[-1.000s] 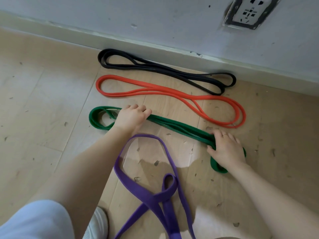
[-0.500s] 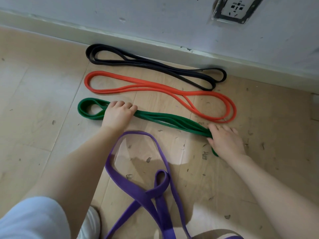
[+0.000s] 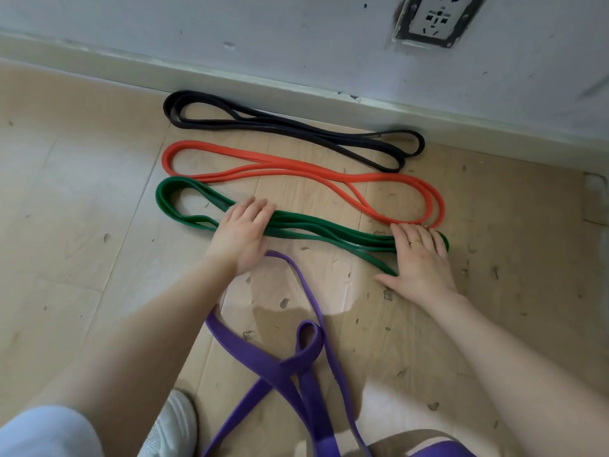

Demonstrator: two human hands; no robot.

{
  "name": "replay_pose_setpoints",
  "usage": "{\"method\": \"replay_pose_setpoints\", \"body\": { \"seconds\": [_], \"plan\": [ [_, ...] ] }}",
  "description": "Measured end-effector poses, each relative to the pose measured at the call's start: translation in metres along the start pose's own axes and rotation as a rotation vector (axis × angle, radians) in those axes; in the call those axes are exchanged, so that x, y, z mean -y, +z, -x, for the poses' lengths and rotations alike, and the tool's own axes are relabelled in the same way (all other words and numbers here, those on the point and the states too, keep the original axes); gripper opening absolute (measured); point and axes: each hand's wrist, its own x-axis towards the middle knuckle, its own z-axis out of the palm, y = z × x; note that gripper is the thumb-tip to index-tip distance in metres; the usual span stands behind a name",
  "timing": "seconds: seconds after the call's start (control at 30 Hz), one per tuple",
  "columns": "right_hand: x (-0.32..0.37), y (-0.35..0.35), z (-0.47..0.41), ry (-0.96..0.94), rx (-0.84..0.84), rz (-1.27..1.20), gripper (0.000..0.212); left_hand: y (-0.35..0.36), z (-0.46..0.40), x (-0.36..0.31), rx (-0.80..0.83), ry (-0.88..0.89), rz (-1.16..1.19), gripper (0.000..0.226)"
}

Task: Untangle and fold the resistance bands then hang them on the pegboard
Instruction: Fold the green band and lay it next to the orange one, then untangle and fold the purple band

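Observation:
A green resistance band (image 3: 323, 229) lies doubled in a long flat loop on the wooden floor. My left hand (image 3: 242, 234) presses on it left of its middle with straight fingers. My right hand (image 3: 420, 255) lies flat over its right end, fingers spread, a ring on one finger. Behind it an orange band (image 3: 283, 166) and a black band (image 3: 280, 127) lie folded in parallel rows toward the wall. A wide purple band (image 3: 290, 361) sprawls twisted and looped in front of me, running off the bottom edge. No pegboard is in view.
The wall's skirting board (image 3: 296, 90) runs just behind the black band, with a wall socket (image 3: 435, 18) above it. My white shoe (image 3: 174, 423) and knee are at the bottom left. The floor is speckled with small debris.
Both hands stayed flat on the green band, whose strands now lie closer to the orange band. My right hand shifted toward the band's right end. The view moved a little.

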Motion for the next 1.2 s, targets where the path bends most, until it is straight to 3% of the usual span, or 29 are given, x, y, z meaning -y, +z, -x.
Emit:
{"method": "replay_pose_setpoints", "body": {
  "seconds": [0.13, 0.3, 0.37, 0.47, 0.57, 0.63, 0.73, 0.8, 0.9, 1.07, 1.2],
  "plan": [
    [0.014, -0.010, 0.002, -0.036, -0.024, -0.064, 0.091, 0.001, 0.014, -0.005, 0.013, 0.055, -0.015, 0.055],
    [0.050, -0.011, 0.023, -0.118, -0.121, -0.282, 0.050, 0.012, 0.047, -0.004, -0.049, -0.044, 0.091, 0.049],
    [0.077, 0.002, 0.041, -0.130, 0.008, -0.390, 0.043, 0.021, 0.068, -0.005, -0.013, -0.132, 0.141, 0.050],
    [0.116, 0.022, 0.061, -0.013, 0.278, -0.550, 0.058, 0.033, 0.090, -0.011, 0.030, -0.248, 0.146, 0.058],
    [0.137, 0.031, 0.070, 0.113, 0.221, -0.566, 0.047, 0.039, 0.094, -0.012, -0.034, -0.466, 0.130, 0.058],
    [0.141, 0.033, 0.072, 0.123, 0.173, -0.521, 0.039, 0.042, 0.094, -0.003, -0.044, -0.630, 0.130, 0.042],
    [0.133, 0.028, 0.080, 0.142, 0.180, -0.590, 0.028, 0.042, 0.100, 0.006, 0.011, -0.729, 0.416, 0.019],
    [0.120, 0.017, 0.092, 0.178, 0.158, -0.644, 0.015, 0.028, 0.108, -0.002, -0.020, -0.651, 0.676, 0.014],
    [0.098, -0.015, 0.126, 0.176, 0.186, -0.746, 0.013, -0.022, 0.123, -0.026, -0.099, -0.503, 0.970, 0.014],
    [0.081, -0.085, 0.201, 0.080, 0.113, -0.793, 0.021, -0.144, 0.169, -0.071, -0.025, -0.187, 1.069, 0.016],
    [0.071, -0.141, 0.256, 0.083, 0.051, -0.978, 0.032, -0.217, 0.224, -0.104, -0.148, 0.014, 1.156, 0.019]
  ]
}}
